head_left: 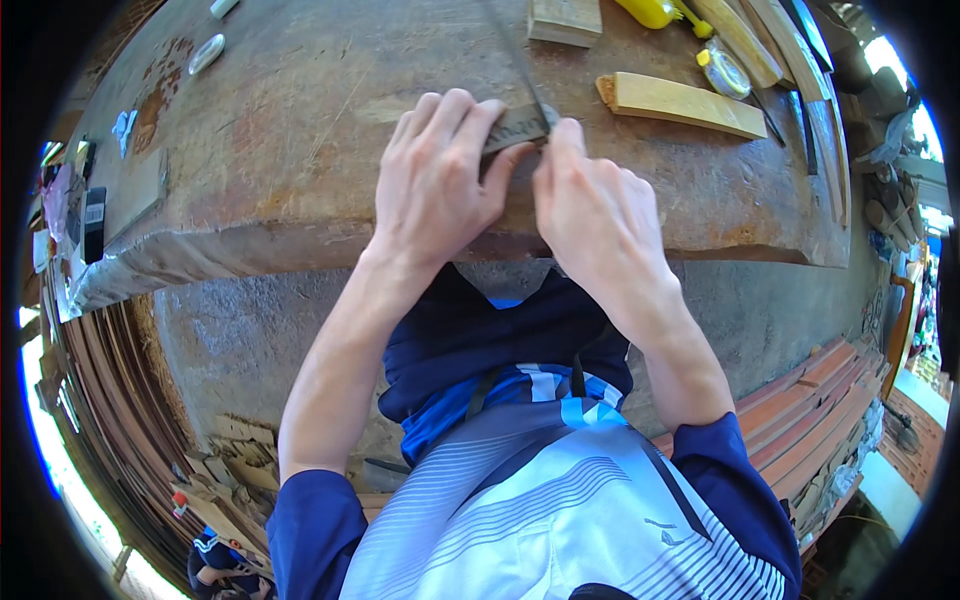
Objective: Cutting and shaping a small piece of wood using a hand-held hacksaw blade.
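The workbench [300, 190] is the largest thing I see; its brown top, worn and stained, spreads under and around the grey block [515, 130]. The left hand [435, 170] is clamped on the left part of this block, with the thumb at its near side. The right hand [600, 200], just beside the right end of the block, is closed on the near end of a long dark tool [529, 80]; the grip itself is hidden from me. In my opinion, this step asks for a firm left hold, fingertips away from the tool, and light, even pressure. To the right of the block lies a pale, straight wooden bar [690, 105] with one rough end; beyond the block sits a squarish wooden piece [565, 20]; farther right is a rounded, yellow-and-white tape measure [725, 70].
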Motion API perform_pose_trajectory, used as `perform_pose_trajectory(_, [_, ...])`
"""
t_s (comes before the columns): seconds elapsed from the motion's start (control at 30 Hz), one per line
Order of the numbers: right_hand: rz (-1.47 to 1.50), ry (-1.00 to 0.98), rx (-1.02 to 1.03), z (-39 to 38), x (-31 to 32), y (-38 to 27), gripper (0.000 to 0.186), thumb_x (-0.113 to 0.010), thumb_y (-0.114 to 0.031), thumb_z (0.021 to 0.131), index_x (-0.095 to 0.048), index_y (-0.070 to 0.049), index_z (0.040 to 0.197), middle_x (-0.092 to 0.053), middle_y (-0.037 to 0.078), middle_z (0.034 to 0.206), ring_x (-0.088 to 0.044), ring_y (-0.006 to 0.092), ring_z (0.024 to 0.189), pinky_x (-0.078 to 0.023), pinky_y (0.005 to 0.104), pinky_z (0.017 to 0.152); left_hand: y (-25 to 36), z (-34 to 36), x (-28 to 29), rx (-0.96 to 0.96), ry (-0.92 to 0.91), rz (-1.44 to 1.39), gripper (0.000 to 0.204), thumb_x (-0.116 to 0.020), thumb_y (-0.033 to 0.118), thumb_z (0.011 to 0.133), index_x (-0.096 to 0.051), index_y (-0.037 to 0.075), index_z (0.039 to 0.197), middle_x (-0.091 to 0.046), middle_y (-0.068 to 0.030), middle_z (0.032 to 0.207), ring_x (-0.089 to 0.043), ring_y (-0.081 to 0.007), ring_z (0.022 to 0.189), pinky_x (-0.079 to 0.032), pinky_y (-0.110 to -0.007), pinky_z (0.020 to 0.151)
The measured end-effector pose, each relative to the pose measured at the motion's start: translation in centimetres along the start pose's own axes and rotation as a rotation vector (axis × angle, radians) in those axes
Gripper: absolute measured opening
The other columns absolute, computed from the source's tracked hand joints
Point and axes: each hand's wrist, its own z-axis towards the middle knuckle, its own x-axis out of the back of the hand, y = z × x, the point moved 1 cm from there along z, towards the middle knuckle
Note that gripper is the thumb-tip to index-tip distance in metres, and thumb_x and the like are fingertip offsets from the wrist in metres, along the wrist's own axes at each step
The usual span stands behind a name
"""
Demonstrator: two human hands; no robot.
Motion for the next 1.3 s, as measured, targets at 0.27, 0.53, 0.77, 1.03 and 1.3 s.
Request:
perform_pose_trajectory(0.27, [0.074, 0.053, -0.079, 0.2, -0.3, 0.2, 0.024, -0.052, -0.020, 0.107, -0.055, 0.003, 0.100, -0.070, 0.032, 0.075, -0.072, 0.0511, 0.075, -0.059, 0.0592, 0.071, 0.3, -0.3, -0.1, -0.026, 0.003, -0.041, 0.033, -0.078, 0.018, 0.091, -0.070, -0.002, 0.117, -0.066, -0.0125, 0.104, -0.065, -0.0336, 0.097, -0.056, -0.044, 0.085])
perform_pose_trajectory(0.53, [0.060, 0.088, -0.073, 0.4, 0.0, 0.3, 0.027, -0.050, -0.023, 0.109, -0.056, 0.003, 0.100, -0.070, 0.032, 0.077, -0.072, 0.0516, 0.077, -0.058, 0.0596, 0.073, 0.2, 0.3, -0.4, -0.027, -0.024, -0.036, 0.033, -0.076, 0.020, 0.094, -0.068, -0.004, 0.115, -0.065, -0.0152, 0.104, -0.065, -0.0355, 0.099, -0.056, -0.045, 0.085])
perform_pose_trajectory(0.77, [0.243, 0.070, -0.107, 0.0, 0.6, 1.6, 0.032, -0.049, -0.025, 0.110, -0.061, 0.003, 0.100, -0.071, 0.035, 0.086, -0.072, 0.0530, 0.086, -0.057, 0.0603, 0.083, 0.4, -0.2, -0.1, -0.031, -0.009, -0.048, 0.032, -0.076, 0.020, 0.094, -0.068, -0.003, 0.116, -0.065, -0.0155, 0.105, -0.066, -0.0360, 0.100, -0.056, -0.046, 0.086])
perform_pose_trajectory(1.03, [0.076, 0.070, -0.159, -0.1, 0.2, 0.1, 0.029, -0.050, -0.021, 0.107, -0.060, 0.005, 0.098, -0.072, 0.034, 0.086, -0.073, 0.0524, 0.086, -0.059, 0.0583, 0.080, 1.6, 0.0, -0.9, 0.043, 0.006, 0.073, 0.033, -0.072, 0.027, 0.097, -0.068, -0.001, 0.114, -0.067, -0.0154, 0.107, -0.067, -0.0338, 0.100, -0.056, -0.044, 0.084])
perform_pose_trajectory(1.3, [0.195, 0.028, -0.146, -3.5, 0.2, 0.0, 0.031, -0.045, -0.021, 0.111, -0.056, 0.006, 0.099, -0.071, 0.036, 0.085, -0.071, 0.0548, 0.085, -0.057, 0.0617, 0.079, -0.6, 1.4, -1.0, 0.150, 0.114, 0.151, 0.032, -0.070, 0.028, 0.100, -0.068, 0.000, 0.117, -0.068, -0.0143, 0.108, -0.068, -0.0325, 0.103, -0.055, -0.044, 0.086])
